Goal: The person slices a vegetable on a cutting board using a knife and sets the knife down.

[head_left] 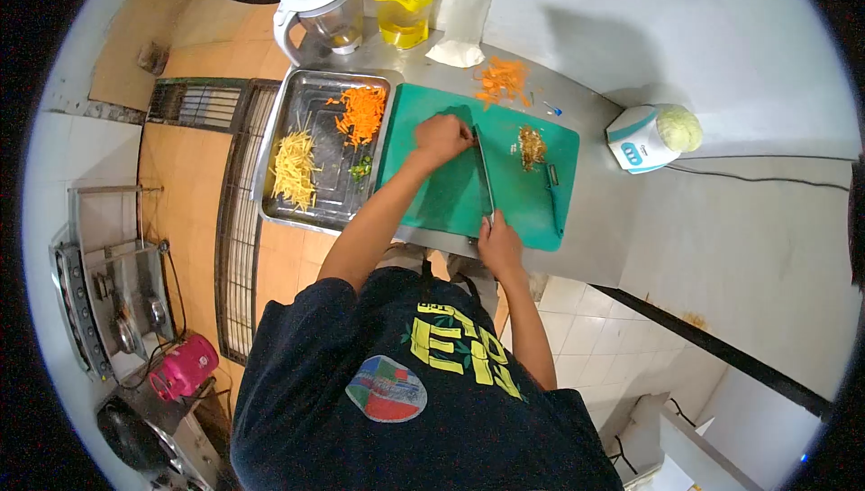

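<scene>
On the green cutting board (pixel 441 198), my right hand (pixel 499 243) is closed around the handle of a knife (pixel 485 167), its blade pointing away from me. My left hand (pixel 441 138) rests at the blade's tip end, fingers curled together over something too small to make out. Brown chopped bits (pixel 532 147) lie on the board right of the knife, beside a green-handled peeler (pixel 556 203). Left of the board, a metal tray (pixel 393 95) holds pale yellow strips (pixel 294 168), shredded carrot (pixel 362 114) and a few green pieces (pixel 361 168).
Behind the board stand a blender jug (pixel 332 6), a yellow oil pouch (pixel 401 9) and a bag of white powder (pixel 464 27). Orange peelings (pixel 502 81) lie at the board's far edge. A white appliance holding a cabbage (pixel 678 128) is at the right.
</scene>
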Demonstrator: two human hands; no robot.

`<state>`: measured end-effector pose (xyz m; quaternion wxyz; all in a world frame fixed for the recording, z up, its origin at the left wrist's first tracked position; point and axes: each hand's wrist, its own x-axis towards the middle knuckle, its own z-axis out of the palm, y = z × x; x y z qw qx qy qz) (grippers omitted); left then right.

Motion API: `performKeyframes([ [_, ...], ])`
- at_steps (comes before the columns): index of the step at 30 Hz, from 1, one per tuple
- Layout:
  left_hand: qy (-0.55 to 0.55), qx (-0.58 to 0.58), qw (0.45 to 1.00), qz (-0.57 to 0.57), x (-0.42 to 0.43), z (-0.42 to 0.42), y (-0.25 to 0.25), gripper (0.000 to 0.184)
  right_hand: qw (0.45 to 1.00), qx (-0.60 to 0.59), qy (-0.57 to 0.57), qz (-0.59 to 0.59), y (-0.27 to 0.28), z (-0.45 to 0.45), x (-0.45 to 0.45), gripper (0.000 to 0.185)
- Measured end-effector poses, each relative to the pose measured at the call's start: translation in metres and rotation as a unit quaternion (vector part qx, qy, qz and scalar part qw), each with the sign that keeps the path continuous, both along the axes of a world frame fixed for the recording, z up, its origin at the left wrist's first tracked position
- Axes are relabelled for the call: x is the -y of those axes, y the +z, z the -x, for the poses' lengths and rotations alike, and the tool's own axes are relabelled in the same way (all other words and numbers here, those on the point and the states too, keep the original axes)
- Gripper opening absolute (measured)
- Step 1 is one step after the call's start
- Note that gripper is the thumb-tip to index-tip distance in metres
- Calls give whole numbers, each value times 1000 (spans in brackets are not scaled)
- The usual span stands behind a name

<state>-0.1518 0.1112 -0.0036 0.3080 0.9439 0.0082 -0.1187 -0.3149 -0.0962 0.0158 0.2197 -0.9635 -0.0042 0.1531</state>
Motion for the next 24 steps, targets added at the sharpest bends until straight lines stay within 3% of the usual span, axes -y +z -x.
performKeyframes([
  [4, 26, 42, 999, -1, 3, 2, -11, 12, 997, -42, 28, 54, 4, -13, -9, 39],
  [8, 38, 64, 997, 5, 4, 10, -10, 10, 998, -22, 39, 35, -1, -20, -12, 38],
  [14, 8, 35, 999, -1, 1, 6, -6, 9, 998, -29, 26, 44, 9, 14, 4, 36],
  [19, 4, 72, 997, 35, 3, 13, -12, 8, 998, 32, 39, 47, 6, -15, -1, 31],
  [24, 15, 154, 988, 30, 1, 19, -26, 7, 1000, 10, 12, 19, 7, -29, -9, 33],
])
